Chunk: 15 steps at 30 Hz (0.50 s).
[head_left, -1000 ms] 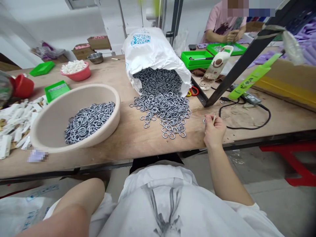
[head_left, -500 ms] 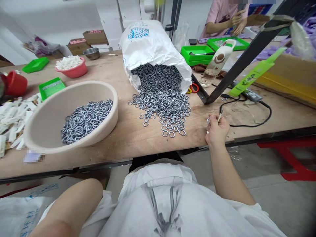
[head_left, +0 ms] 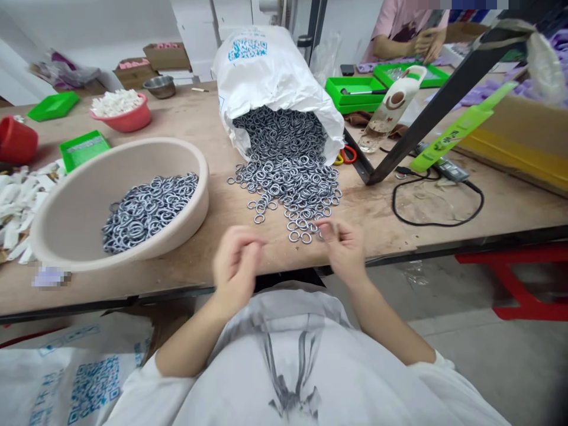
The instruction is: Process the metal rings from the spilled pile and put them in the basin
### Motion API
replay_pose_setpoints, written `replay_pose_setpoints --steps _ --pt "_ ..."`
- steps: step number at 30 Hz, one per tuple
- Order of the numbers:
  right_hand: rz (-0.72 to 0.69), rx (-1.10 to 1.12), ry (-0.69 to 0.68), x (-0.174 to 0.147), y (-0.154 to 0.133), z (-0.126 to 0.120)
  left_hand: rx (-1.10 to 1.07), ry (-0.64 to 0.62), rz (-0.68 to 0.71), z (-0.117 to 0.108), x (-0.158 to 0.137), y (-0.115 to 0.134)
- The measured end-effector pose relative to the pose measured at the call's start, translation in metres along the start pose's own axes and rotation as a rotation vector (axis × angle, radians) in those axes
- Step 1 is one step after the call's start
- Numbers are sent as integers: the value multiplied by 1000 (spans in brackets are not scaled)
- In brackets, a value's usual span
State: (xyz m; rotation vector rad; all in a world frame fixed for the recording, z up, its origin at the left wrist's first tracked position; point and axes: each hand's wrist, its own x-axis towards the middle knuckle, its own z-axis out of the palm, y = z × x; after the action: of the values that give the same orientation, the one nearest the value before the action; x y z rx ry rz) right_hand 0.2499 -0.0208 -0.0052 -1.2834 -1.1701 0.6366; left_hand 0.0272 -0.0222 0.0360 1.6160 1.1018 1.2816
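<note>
Just behind the table's front edge is my left hand (head_left: 237, 260), blurred by motion, its fingers curled towards the thumb; anything in it is hidden. My right hand (head_left: 348, 251) is closed in a pinch at the near right end of a pile of grey metal rings (head_left: 288, 183). What its fingertips hold is too blurred to make out. The rings spill from a white sack (head_left: 275, 77) lying on its side. Left of my hands stands a beige oval basin (head_left: 66, 207), with more metal rings (head_left: 148, 210) heaped in it.
White plastic pieces (head_left: 22, 204) lie left of the basin. Behind are a green tray (head_left: 66, 151) and a red bowl (head_left: 133, 120). A slanted black metal bar (head_left: 426, 118), a bottle (head_left: 390, 106), a black cable (head_left: 439, 225) and a lime-green tube (head_left: 461, 133) occupy the right. A co-worker (head_left: 408, 35) sits beyond.
My right hand has moved left from beside the cable to the ring pile; the thin pale stick it held is no longer distinct. My left hand has come up from below the table into view.
</note>
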Motion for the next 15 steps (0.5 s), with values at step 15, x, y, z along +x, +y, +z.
replay_pose_setpoints --steps 15 --pt "69 214 -397 -9 0 50 -532 -233 -491 45 7 -42"
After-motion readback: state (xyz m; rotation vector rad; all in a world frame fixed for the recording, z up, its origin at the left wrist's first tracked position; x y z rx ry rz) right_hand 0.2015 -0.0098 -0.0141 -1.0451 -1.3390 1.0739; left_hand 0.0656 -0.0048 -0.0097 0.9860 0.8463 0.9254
